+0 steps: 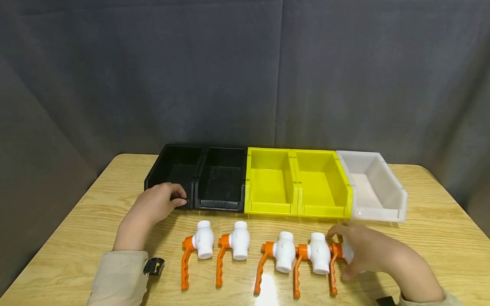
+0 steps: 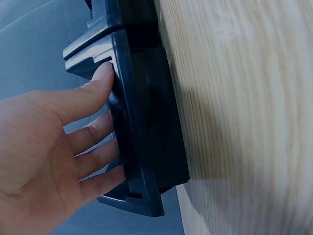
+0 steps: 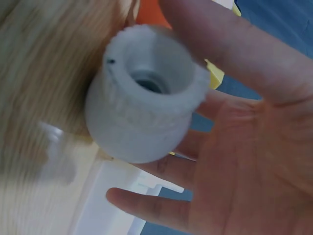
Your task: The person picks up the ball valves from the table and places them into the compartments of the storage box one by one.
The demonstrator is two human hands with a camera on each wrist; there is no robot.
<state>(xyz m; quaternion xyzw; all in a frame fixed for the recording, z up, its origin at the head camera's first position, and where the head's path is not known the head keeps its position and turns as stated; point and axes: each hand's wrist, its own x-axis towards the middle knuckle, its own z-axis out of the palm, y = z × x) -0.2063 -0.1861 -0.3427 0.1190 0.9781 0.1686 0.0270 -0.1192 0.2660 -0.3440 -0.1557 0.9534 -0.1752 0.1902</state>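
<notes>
My left hand [image 1: 157,204] rests at the front rim of the leftmost black bin [image 1: 168,170]. Up close in the left wrist view, the thumb touches the rim of the black bin [image 2: 146,122] and the relaxed fingers reach it too. Over on the right, my right hand [image 1: 373,248] spreads around the rightmost white ball valve [image 1: 347,253], which has an orange handle [image 1: 333,276]. In the right wrist view the white valve [image 3: 142,103] stands between thumb and extended fingers; whether they touch it I cannot tell. The hand hides most of it from above.
Several more valves lie in a row: leftmost [image 1: 204,242], second [image 1: 240,242], third [image 1: 285,253], fourth [image 1: 319,253]. Behind them stand another black bin [image 1: 222,182], two yellow bins [image 1: 271,208] [image 1: 323,211] and a white bin [image 1: 379,213]. A grey curtain [image 1: 229,76] backs the wooden table [image 1: 88,221].
</notes>
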